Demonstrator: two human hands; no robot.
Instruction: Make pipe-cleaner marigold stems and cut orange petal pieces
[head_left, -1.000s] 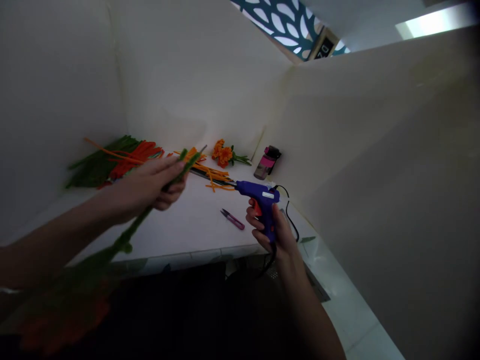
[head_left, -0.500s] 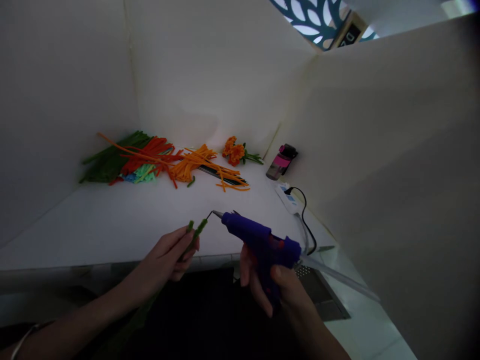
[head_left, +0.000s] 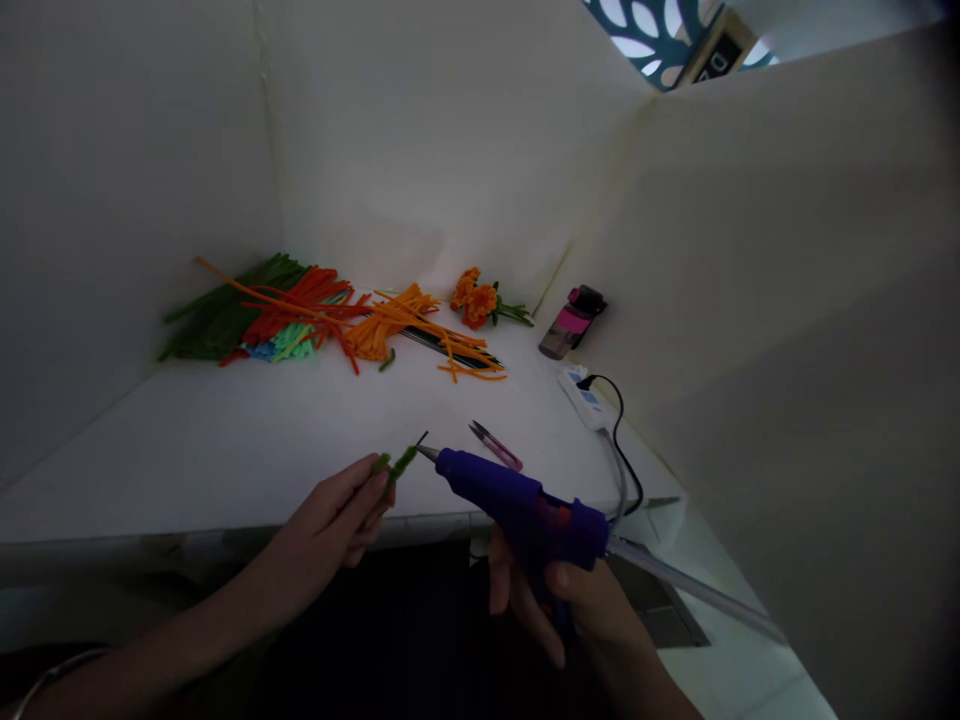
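Between its fingers my left hand (head_left: 341, 515) pinches a green pipe cleaner stem (head_left: 403, 463), from whose upper end a thin dark wire sticks out. My right hand (head_left: 559, 600) is wrapped round the handle of a purple glue gun (head_left: 499, 488). The gun's metal nozzle lies at the green fuzz near the base of the bare wire; whether they touch I cannot tell. A long translucent glue stick (head_left: 697, 585) juts from the gun's back. Just beyond the gun, pink-handled thread snips (head_left: 496, 446) lie on the white table (head_left: 225, 440).
Along the back lie bundles of green (head_left: 217, 325), red (head_left: 300, 305) and orange pipe cleaners (head_left: 382, 325). Beside them are orange pipe cleaner flowers (head_left: 478, 300). A water bottle (head_left: 571, 322) and a power strip (head_left: 585, 398) with a black cord stand at the right, by the wall.
The gun's nozzle has dropped from the wire's tip to its base by the green fuzz. The snips, mostly hidden before, now show behind the gun. The view has shifted slightly.
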